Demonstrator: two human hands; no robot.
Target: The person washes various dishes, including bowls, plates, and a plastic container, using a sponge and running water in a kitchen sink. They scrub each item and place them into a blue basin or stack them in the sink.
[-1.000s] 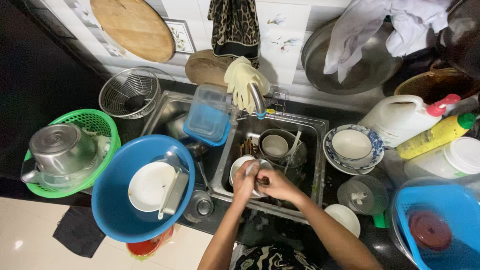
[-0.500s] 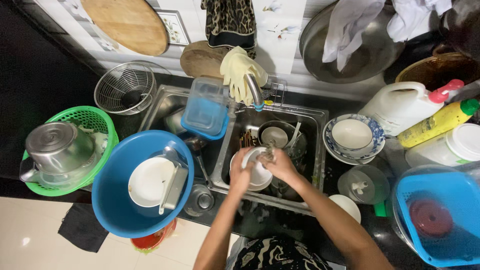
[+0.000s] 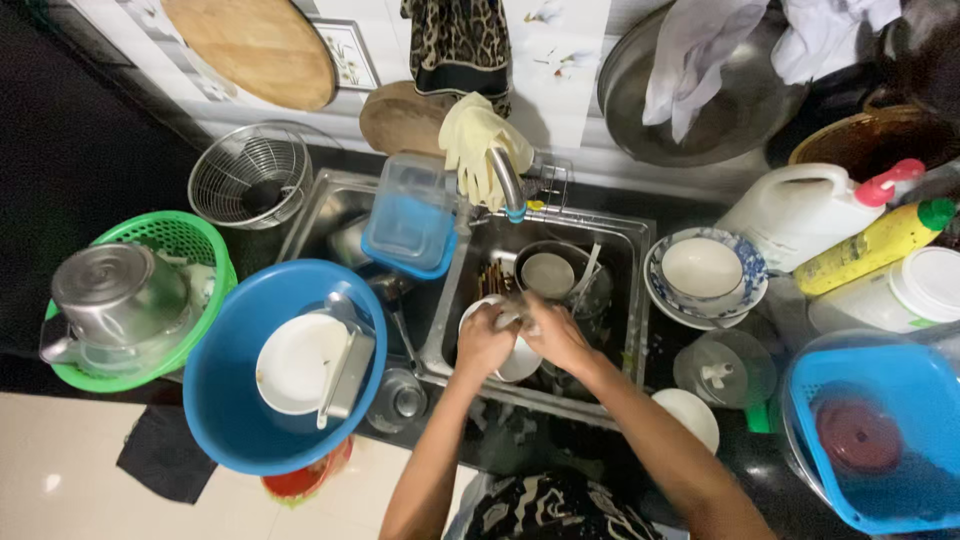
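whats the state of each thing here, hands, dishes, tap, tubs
left hand: gripping the white bowl
right hand: on the bowl's rim
white bowl: held tilted over the sink
tap: rubber gloves draped over it
blue tub: holds a white plate
green basket: holds a steel pot, lid on

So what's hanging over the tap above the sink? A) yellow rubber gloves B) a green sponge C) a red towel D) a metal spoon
A: pale yellow rubber gloves are draped over the tap, just above the sink where both hands hold a white bowl.
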